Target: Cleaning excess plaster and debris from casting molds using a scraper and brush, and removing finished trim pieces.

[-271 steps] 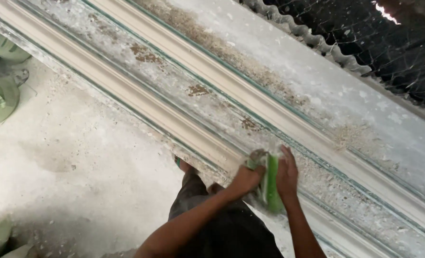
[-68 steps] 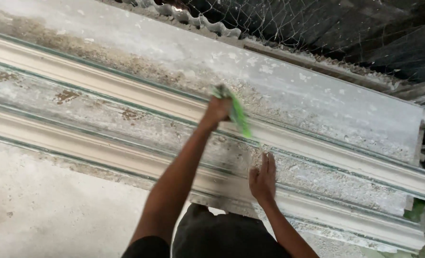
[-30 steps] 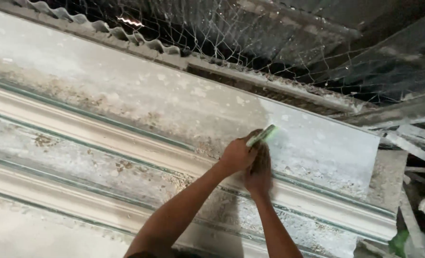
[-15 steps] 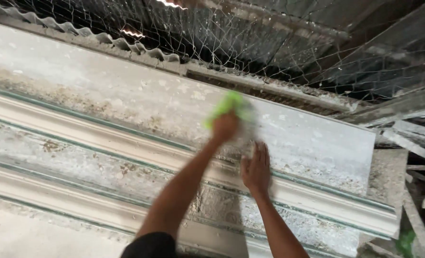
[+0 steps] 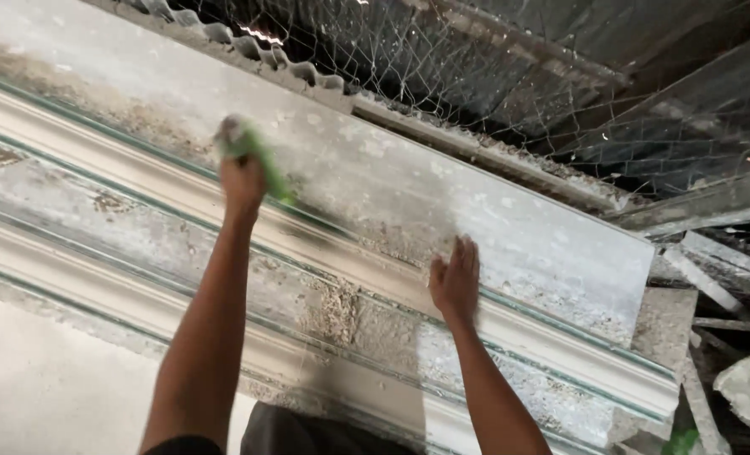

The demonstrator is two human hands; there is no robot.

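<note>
— Head view first, from the left: we see no package, label or sign anywhere. What we have is a long white moulded panel (image 5: 122, 181) with thin green edge lines, dusted and stained brown in patches.

— And our left hand (image 5: 242, 179)?

— Its grip is clamped on a green scrubber (image 5: 253, 152), pressed to the flat upper face of the panel. That hand and the scrubber are blurred, so we cannot make out the fingers or the scrubber's exact shape.

— Moving right?

— Our right hand (image 5: 456, 282) lies flat on the raised ridge of the panel, fingers spread, holding nothing. Behind the panel runs a corrugated sheet edge (image 5: 248, 50), then wire netting (image 5: 442, 76) over dark beams. At the far right lies pale rubble (image 5: 749, 392), cut off by the frame, with a small green scrap we cannot identify at the bottom edge.

— What changed?

— Half a second ago the scrubber was further right along the panel, close above the right hand; now it has swept left, well apart from it. The right hand has stayed braced on the ridge.
</note>
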